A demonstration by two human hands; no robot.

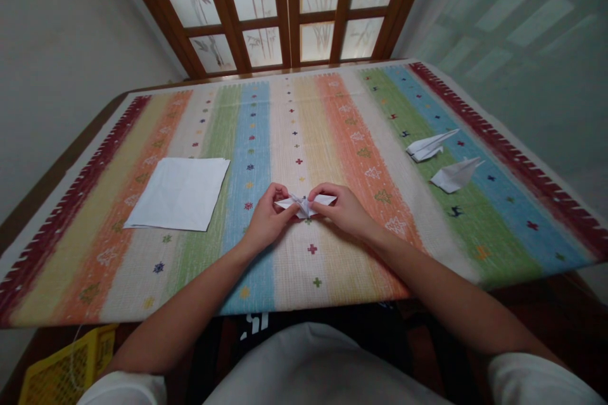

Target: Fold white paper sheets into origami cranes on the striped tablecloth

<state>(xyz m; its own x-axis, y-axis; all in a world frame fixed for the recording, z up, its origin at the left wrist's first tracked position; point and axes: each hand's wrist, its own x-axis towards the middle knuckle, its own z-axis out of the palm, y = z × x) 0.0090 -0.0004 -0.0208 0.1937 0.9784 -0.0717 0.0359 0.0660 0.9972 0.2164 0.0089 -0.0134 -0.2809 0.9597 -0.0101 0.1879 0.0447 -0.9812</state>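
Both of my hands meet at the middle of the table. My left hand (268,218) and my right hand (344,210) pinch opposite ends of a folded white paper piece (304,205), and my fingers hide part of it. To the left lies a square stack of white paper sheets (178,193), well away from my left hand. Two folded white paper planes (426,145) (455,174) rest on the cloth to the right, apart from each other and beyond my right hand.
A striped woven cloth (289,278) with small motifs covers the table, and its edges run along all sides. Behind the far edge stands a wood-framed window (285,6) with bamboo-patterned panes. A yellow plastic crate (71,367) sits on the floor at lower left.
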